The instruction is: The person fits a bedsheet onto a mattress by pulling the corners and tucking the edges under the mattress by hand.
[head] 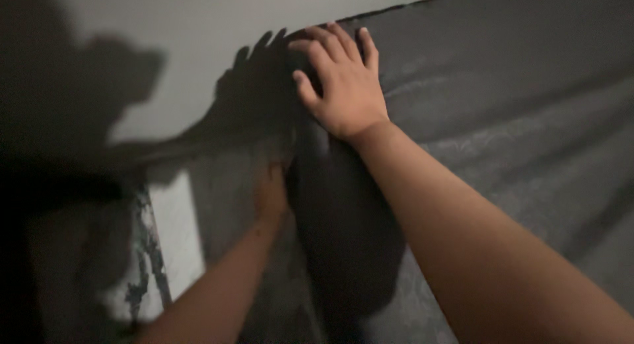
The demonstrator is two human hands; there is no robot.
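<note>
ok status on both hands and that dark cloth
Right hand flat, fingers spread on dark grey cloth at its top edge. Left hand lower, in shadow, grip unclear. Nothing blocking.

1 head camera looks closely down both forearms at a wall [198, 27].

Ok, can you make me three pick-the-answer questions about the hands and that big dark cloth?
1. Where is the right hand?
A. Flat on the top corner of the grey cloth
B. Hanging at the person's side
C. Inside a pocket

2. What colour is the cloth?
A. Bright red
B. Dark grey
C. Yellow

3. How are the right hand's fingers?
A. Curled into a fist
B. Spread out flat
C. Pinching a pen

Answers: 1 A, its palm lies near the cloth's top edge by the pale wall. 2 B, it looks dark grey with a faint pattern. 3 B, the fingers lie splayed, while the left hand sits lower in shadow.
</note>
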